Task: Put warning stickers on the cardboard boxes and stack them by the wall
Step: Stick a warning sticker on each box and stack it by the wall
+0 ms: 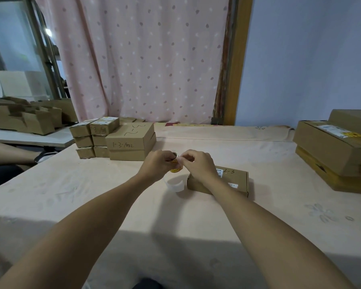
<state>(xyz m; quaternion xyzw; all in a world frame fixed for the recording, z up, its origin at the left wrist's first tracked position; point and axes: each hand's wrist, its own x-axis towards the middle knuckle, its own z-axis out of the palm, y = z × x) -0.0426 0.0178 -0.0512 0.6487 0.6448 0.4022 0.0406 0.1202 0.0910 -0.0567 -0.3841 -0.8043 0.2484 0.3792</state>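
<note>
Head view: sticker being peeled from the roll, next box just right of the hands.

The left hand [158,163] is curled round the sticker roll [176,168], holding it above the table [92,195]. The right hand [198,163] pinches the roll's loose end between thumb and forefinger. A white backing strip [175,185] lies curled on the cloth below them. The cardboard box [236,180] lies flat, top up, partly under the right wrist, with its long axis running left to right. It sits below and to the right of the pinch, so the right hand is nearer. Judgement: the sticker needs only a short move down and right. The stacked boxes [131,140] stand far left by the curtain [133,59], well apart.
</note>
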